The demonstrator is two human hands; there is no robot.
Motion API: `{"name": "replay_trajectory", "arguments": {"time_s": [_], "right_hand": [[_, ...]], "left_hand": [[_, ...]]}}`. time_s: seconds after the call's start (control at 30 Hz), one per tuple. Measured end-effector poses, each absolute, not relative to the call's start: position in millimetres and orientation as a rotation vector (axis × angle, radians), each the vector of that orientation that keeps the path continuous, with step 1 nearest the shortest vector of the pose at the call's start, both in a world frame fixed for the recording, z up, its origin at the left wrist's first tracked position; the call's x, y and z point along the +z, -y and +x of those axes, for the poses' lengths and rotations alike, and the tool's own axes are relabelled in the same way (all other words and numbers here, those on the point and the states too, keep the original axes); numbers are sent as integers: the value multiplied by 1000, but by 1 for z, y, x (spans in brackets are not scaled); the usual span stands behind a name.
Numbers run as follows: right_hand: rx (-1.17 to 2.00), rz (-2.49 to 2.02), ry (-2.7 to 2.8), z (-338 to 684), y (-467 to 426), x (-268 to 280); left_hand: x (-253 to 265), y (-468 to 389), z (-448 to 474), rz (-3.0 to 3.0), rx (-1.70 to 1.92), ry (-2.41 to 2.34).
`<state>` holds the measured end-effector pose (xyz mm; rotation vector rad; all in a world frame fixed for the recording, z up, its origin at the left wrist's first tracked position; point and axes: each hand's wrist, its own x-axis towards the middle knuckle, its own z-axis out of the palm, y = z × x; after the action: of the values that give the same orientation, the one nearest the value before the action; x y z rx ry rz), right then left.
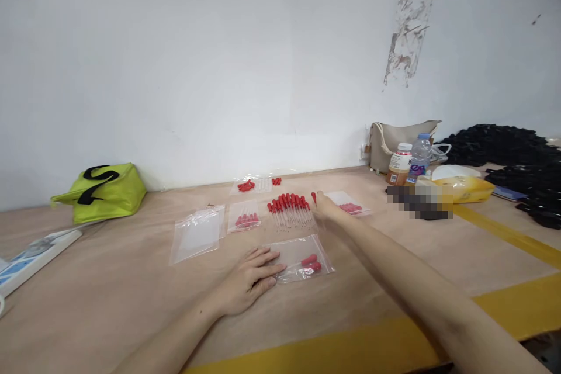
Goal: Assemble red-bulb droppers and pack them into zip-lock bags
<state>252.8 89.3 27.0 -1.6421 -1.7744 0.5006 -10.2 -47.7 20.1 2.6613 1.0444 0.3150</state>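
Note:
My left hand [252, 280] lies with fingers spread, fingertips on the left edge of a clear zip bag [291, 248]. Inside that bag are red-bulbed droppers [312, 264]. Farther off, my right hand [326, 205] is closed at the right end of a row of red-bulbed glass droppers [289, 203]. A red dropper bulb [314, 197] shows at its fingertips. Beside this hand is a bag of droppers [350, 207], and another filled bag [245, 216] lies left of the row. Flat clear bags [197, 234] are stacked farther left.
At the back lie loose red bulbs [246, 186] and glass tubes [263, 184]. A green bag [111, 193] and a power strip [39, 257] are on the left. Bottles [400, 165], a tissue pack [468, 187], a beige bag [394, 134] and black items [499, 146] are on the right.

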Motion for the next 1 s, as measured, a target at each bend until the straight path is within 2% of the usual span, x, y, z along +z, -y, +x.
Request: {"name": "replay_trajectory", "arguments": {"time_s": [0.1, 0.3, 0.53, 0.67, 0.83, 1.0], "right_hand": [[519, -1544, 1712, 271, -69, 28], [877, -1161, 1255, 285, -32, -4], [1246, -975, 1054, 267, -9, -15], [1373, -995, 1266, 272, -2, -12], [1349, -980, 1637, 271, 1, -6], [1430, -862, 1640, 254, 5, -6]], "left_hand": [[19, 47, -10, 2670, 308, -1050], [20, 48, -9, 2675, 298, -1074], [17, 49, -10, 2671, 363, -1096], [18, 51, -9, 2655, 390, -1125], [21, 51, -7, 2646, 404, -1138], [20, 50, -8, 2649, 397, -1124]]}}
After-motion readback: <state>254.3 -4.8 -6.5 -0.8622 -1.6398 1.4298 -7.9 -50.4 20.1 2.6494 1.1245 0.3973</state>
